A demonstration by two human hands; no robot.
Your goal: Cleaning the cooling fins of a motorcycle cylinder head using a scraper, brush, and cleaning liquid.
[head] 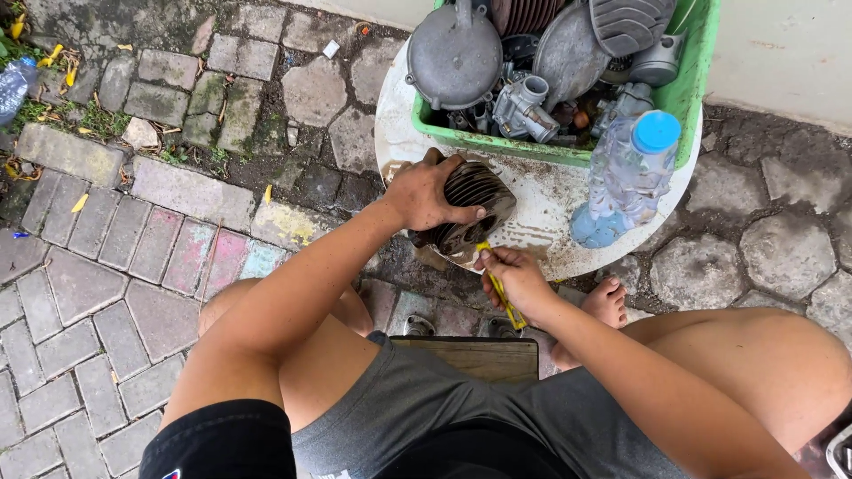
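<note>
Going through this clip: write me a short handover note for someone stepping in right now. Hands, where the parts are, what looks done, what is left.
Left hand: gripping the finned metal cylinder, steadying it on the round white table.
Right hand: holding a yellow tool, its tip at the cylinder's lower edge.
Nearby: green bin of grey engine parts on the same table, and a plastic bottle with a blue cap beside it.
Done: cannot tell; the cylinder looks dark and grimy.
Left: probably the rest of the work on the cylinder. The bin parts lie untouched.
</note>
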